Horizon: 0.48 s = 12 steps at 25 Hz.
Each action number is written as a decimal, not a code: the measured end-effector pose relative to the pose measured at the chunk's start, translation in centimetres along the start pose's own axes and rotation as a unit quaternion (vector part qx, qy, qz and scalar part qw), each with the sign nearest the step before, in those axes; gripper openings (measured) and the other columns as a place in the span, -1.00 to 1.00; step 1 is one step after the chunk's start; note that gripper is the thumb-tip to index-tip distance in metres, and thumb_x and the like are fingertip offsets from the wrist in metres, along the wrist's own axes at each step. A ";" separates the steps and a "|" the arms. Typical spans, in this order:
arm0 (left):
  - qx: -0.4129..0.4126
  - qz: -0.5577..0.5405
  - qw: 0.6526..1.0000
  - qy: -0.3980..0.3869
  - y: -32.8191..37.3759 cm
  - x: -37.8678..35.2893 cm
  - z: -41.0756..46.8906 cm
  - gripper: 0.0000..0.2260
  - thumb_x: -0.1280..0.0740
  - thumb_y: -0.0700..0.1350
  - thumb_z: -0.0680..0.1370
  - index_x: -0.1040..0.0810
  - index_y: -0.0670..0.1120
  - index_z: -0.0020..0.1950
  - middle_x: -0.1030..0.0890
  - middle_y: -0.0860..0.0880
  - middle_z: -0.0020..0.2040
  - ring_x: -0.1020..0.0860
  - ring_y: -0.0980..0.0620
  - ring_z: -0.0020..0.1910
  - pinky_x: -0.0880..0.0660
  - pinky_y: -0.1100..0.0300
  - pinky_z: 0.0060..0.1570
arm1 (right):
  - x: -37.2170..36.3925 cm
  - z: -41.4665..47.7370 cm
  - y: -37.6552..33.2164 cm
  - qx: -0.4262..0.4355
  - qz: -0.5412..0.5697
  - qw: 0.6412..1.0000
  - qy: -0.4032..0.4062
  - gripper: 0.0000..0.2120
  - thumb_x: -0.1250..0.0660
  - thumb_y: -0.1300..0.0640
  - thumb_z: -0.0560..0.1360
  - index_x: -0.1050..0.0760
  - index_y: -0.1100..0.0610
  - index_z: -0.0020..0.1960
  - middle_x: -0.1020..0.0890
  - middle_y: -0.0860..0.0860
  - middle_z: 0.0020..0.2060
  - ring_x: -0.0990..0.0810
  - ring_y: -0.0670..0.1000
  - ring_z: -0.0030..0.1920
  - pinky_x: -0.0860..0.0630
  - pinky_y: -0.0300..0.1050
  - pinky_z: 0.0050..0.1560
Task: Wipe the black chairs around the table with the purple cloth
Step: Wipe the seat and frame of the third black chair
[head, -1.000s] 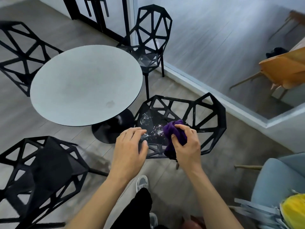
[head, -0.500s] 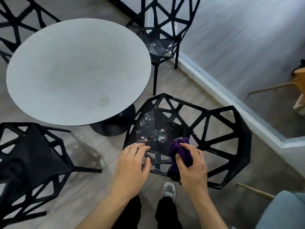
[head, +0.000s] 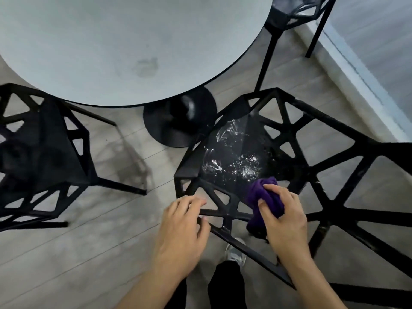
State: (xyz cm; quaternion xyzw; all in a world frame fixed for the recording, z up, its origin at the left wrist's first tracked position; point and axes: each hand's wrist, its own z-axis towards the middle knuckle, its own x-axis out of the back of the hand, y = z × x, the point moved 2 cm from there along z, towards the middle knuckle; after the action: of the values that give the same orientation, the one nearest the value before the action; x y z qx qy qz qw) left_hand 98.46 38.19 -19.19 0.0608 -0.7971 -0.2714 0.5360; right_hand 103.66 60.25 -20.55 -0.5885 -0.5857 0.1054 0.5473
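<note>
The right hand (head: 284,219) has its fingers (head: 275,188) curled tight round a bunched purple cloth (head: 264,195), thumb pressed into the wad from the near side. It holds the cloth against the near corner of the seat of the near chair (head: 234,152), and a fold hangs down through the frame. The left hand (head: 180,228) sits just beside it. Its fingers (head: 194,200) are close together and bent over the front bar of the same chair, and the thumb lies against a lower strut. It looks like a steadying grip, though blur at the fingertips makes it hard to be sure how far they wrap. White streaks and specks (head: 243,166) spread over the dark seat just beyond the cloth. The chair's open back of triangular struts fans out to the right. Next to its far corner stands the black pedestal base (head: 178,123) of the round grey table (head: 111,41), which has a faint smudge near its edge. A left chair (head: 44,152) stands at the other side of the table, well apart from the hands. A far chair (head: 294,12) shows at the top, with its legs coming down close behind the near chair. Below the hands are dark trouser legs (head: 227,284) and a grey shoe (head: 237,253) on the pale plank floor (head: 89,253).
</note>
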 end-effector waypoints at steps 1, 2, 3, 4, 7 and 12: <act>0.011 0.001 1.000 -0.002 -0.8 -1.0 0.4 -0.70 -0.18 0.01 0.57 -0.54 0.03 0.26 -0.51 0.14 0.23 -0.43 0.08 0.17 -0.45 0.08 0.23 | -0.6 1.4 0.6 0.004 -0.002 1.000 0.001 -0.69 -0.42 0.08 0.56 -0.51 -0.26 0.21 -0.46 -0.21 0.12 -0.51 -0.33 0.05 -0.52 -0.44 -0.17; 0.025 0.002 1.000 -0.006 -1.7 -2.0 1.0 -0.70 -0.19 0.00 0.58 -0.53 0.04 0.28 -0.50 0.15 0.26 -0.42 0.09 0.19 -0.43 0.09 0.26 | -1.3 2.8 1.1 0.008 -0.008 1.000 0.003 -0.69 -0.41 0.07 0.56 -0.51 -0.25 0.22 -0.46 -0.20 0.13 -0.51 -0.33 0.05 -0.50 -0.44 -0.15; 0.039 0.004 0.999 -0.014 -2.6 -3.0 1.6 -0.69 -0.20 0.00 0.60 -0.51 0.04 0.32 -0.48 0.15 0.29 -0.40 0.09 0.22 -0.40 0.10 0.30 | -2.1 4.3 1.4 0.012 -0.020 1.000 0.005 -0.69 -0.41 0.06 0.56 -0.51 -0.23 0.24 -0.46 -0.18 0.13 -0.51 -0.32 0.03 -0.47 -0.45 -0.14; 0.048 0.004 0.999 -0.020 -3.4 -3.8 2.4 -0.68 -0.21 -0.02 0.62 -0.49 0.04 0.36 -0.47 0.14 0.33 -0.39 0.09 0.26 -0.38 0.10 0.34 | -2.9 5.8 1.5 0.020 -0.034 0.999 0.007 -0.69 -0.41 0.06 0.57 -0.50 -0.21 0.25 -0.47 -0.16 0.13 -0.52 -0.30 0.02 -0.44 -0.46 -0.13; 0.056 0.005 0.998 -0.015 -6.0 -6.3 5.7 -0.60 -0.22 -0.03 0.64 -0.40 0.02 0.49 -0.40 0.09 0.46 -0.33 0.06 0.42 -0.28 0.09 0.47 | -5.5 11.7 1.2 0.072 -0.057 0.996 0.012 -0.70 -0.39 0.07 0.58 -0.49 -0.15 0.28 -0.46 -0.10 0.17 -0.51 -0.17 0.03 -0.36 -0.50 -0.09; 0.104 0.041 0.994 -0.020 -11.3 -9.2 12.3 -0.47 -0.17 0.11 0.66 -0.18 0.04 0.62 -0.17 0.01 0.63 -0.18 -0.09 0.58 -0.12 0.00 0.55 | -8.5 23.6 -2.3 0.218 -0.164 0.961 0.041 -0.67 -0.29 0.03 0.63 -0.49 -0.07 0.38 -0.50 -0.02 0.22 -0.47 -0.07 0.14 -0.39 -0.39 0.16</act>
State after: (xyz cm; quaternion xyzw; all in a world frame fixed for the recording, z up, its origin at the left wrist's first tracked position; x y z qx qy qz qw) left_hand 89.26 36.76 -35.80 0.0783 -0.8333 -0.1663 0.5213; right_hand 81.85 65.05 -32.11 -0.3548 -0.6142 0.1153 0.6954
